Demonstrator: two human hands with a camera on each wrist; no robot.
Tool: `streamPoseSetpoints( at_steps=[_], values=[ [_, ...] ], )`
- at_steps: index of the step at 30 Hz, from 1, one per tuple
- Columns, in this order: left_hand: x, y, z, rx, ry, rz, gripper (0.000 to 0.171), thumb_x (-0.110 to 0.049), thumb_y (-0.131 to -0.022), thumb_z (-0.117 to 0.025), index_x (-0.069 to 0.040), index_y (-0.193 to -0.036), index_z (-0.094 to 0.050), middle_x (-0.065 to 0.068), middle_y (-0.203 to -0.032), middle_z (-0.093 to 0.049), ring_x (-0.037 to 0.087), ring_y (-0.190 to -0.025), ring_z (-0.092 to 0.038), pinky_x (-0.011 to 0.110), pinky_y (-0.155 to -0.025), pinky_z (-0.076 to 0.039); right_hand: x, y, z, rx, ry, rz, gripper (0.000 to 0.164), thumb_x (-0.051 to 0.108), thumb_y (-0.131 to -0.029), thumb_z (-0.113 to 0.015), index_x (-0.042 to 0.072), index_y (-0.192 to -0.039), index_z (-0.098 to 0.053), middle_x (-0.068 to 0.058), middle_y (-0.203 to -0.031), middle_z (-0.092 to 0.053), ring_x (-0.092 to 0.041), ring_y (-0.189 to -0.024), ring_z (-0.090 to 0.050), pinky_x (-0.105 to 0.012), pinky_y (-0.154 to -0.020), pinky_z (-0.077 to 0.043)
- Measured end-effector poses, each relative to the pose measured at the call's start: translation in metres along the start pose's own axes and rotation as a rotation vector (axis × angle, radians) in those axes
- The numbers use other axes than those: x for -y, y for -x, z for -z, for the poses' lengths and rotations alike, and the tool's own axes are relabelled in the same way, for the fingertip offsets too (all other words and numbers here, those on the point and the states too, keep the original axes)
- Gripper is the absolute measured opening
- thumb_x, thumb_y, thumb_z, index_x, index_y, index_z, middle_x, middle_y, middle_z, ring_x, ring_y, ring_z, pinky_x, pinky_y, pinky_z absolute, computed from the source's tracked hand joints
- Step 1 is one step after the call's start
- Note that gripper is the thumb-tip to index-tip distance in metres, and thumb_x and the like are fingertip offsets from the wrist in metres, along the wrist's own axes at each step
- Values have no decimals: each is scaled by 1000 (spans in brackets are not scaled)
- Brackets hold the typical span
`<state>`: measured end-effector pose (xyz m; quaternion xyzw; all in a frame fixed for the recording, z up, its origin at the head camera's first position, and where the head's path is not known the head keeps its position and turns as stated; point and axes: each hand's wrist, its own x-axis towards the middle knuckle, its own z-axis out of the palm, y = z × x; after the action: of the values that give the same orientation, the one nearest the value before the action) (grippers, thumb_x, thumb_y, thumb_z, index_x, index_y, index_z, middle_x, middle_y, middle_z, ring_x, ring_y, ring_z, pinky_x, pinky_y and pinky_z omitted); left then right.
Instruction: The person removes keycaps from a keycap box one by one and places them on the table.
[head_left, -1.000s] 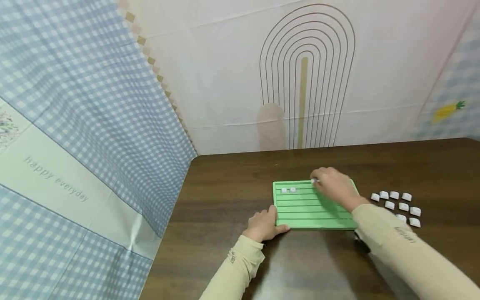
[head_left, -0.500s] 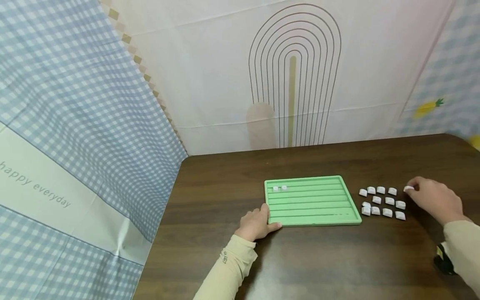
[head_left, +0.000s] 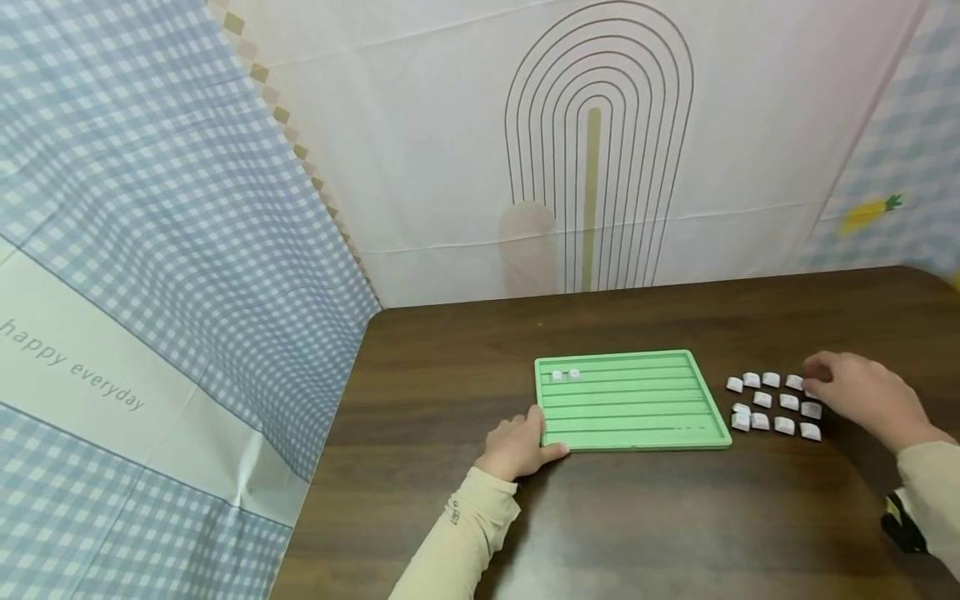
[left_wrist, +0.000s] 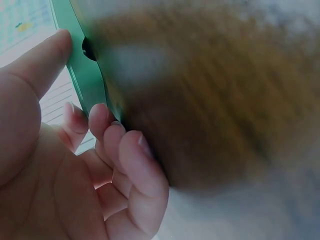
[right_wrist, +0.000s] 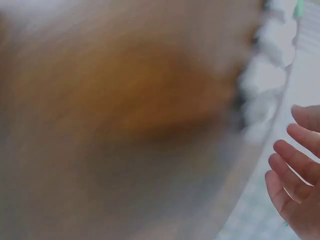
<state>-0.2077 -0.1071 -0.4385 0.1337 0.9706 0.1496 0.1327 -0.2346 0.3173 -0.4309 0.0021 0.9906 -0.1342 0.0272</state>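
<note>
A green tray (head_left: 630, 404) with raised ridges lies on the table, two small white keycaps (head_left: 566, 375) sitting on its top left row. My left hand (head_left: 513, 446) holds the tray's near left corner, thumb along the front edge and the other fingers at the left side. In the left wrist view, the green edge (left_wrist: 82, 70) meets the thumb and fingertips. My right hand (head_left: 870, 396) is at the far right of a loose group of white keycaps (head_left: 783, 425). Its fingertips partly cover one keycap (head_left: 812, 393). In the right wrist view, the fingers (right_wrist: 295, 165) are spread and hold nothing.
A dark brown wooden table (head_left: 637, 517) bears everything. At its back hangs a pale cloth (head_left: 427, 150) with a printed arch. A blue checked cloth (head_left: 150, 167) hangs along the left side.
My right hand has moved from over the tray to the right, where it held a keycap half a second ago and has now let go of it beside the group. The left hand has stayed.
</note>
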Motion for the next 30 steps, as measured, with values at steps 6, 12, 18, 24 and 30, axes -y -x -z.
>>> streamPoseSetpoints(
  at_steps=[6, 12, 18, 24, 30],
  values=[
    [-1, 0, 1, 8, -1, 5, 43, -51, -83, -59, -13, -86, -39, 3, -70, -45, 23, -64, -45, 37, -58, -37, 73, -20, 1, -39, -63, 201, 40, 26, -91, -53, 0, -121, -53, -32, -122, -53, -47, -100, -52, -60, -68, -46],
    [-7, 2, 3, 25, 0, -4, 42, -51, -83, -58, -13, -85, -39, 3, -69, -45, 22, -63, -44, 36, -57, -36, 166, -39, -41, -58, -106, 371, 34, 21, -89, -57, 6, -119, -57, -23, -121, -59, -42, -109, -51, -59, -76, -49],
    [-13, 3, 1, 25, 9, -19, 42, -50, -83, -59, -12, -86, -40, 3, -70, -46, 23, -64, -46, 37, -57, -39, 217, -45, -68, -136, 81, 486, 35, 20, -85, -64, 5, -116, -58, -17, -110, -63, -34, -97, -58, -45, -67, -53],
    [-13, 1, 0, 9, -11, -20, 43, -51, -83, -59, -12, -86, -41, 3, -71, -47, 25, -66, -50, 39, -58, -41, 228, -46, -69, -167, 99, 490, 18, 16, -84, -64, 5, -98, -65, -12, -94, -66, -28, -85, -58, -42, -64, -54],
    [-10, -1, 0, 6, -16, -18, 43, -51, -83, -59, -12, -88, -41, 4, -73, -49, 27, -68, -52, 39, -59, -43, 229, -48, -74, -191, 86, 502, 16, 18, -85, -63, 5, -94, -65, -11, -92, -67, -26, -82, -58, -40, -64, -54]
  ],
)
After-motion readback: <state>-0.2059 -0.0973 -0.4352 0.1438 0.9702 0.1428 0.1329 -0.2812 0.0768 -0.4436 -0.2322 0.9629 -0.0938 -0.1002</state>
